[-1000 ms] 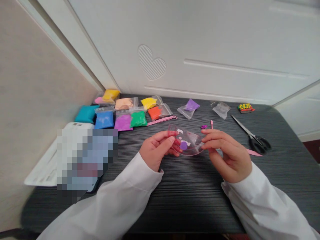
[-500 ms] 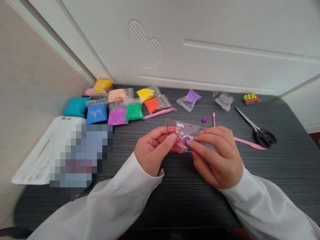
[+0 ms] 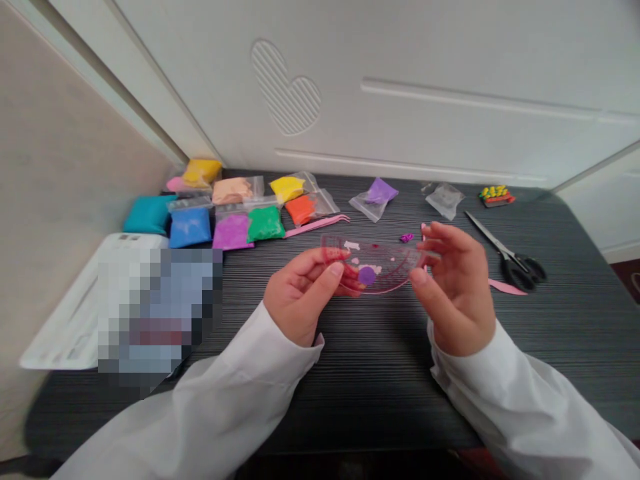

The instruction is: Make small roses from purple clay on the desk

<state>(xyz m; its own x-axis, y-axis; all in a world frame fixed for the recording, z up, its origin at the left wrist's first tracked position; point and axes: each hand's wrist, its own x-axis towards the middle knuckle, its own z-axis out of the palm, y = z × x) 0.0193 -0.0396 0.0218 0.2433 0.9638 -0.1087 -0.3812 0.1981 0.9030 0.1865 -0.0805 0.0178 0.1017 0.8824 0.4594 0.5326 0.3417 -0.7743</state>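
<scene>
A clear, pink-tinted plastic ruler (image 3: 387,263) with a curved lower edge, like a protractor, is held up over the dark table. My left hand (image 3: 305,290) pinches its left end, thumb in front and fingers showing through from behind. At the opposite end, my right hand (image 3: 453,290) has its thumb and fingertips around the ruler's edge. A flat round purple clay disc (image 3: 367,275) lies against the ruler, left of its middle, near white printed shapes. Just behind the ruler, a small magenta clay bit (image 3: 407,237) rests on the table.
Bags of coloured clay, among them a green one (image 3: 266,223) and a purple one (image 3: 381,191), lie along the back. Black-handled scissors (image 3: 520,267), a pink tool (image 3: 507,287) and pink tweezers (image 3: 317,225) are near. A white tray (image 3: 55,340) stands at left.
My right hand has drawn back from the purple disc to the ruler's right end and turned its palm inward. The ruler, with the disc now uncovered, shows more of its face.
</scene>
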